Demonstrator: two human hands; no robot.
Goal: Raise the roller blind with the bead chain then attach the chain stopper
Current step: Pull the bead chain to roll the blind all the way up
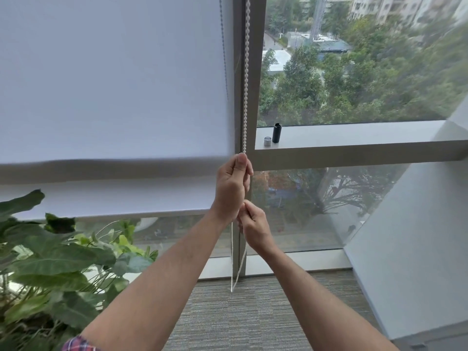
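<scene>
Both forearms reach up toward the bead chain (246,72); left hand (233,184) is fisted around it (thumb on top); right hand (254,225) pinches it just below.

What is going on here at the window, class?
A person is working a white bead chain that hangs beside a white roller blind. The left hand grips the chain higher up, and the right hand pinches it just below. The blind's bottom edge sits partway up the glass, blurred. A small silver cylinder and a taller black cylinder stand on the grey window ledge, untouched. A leafy green plant stands at the left.
</scene>
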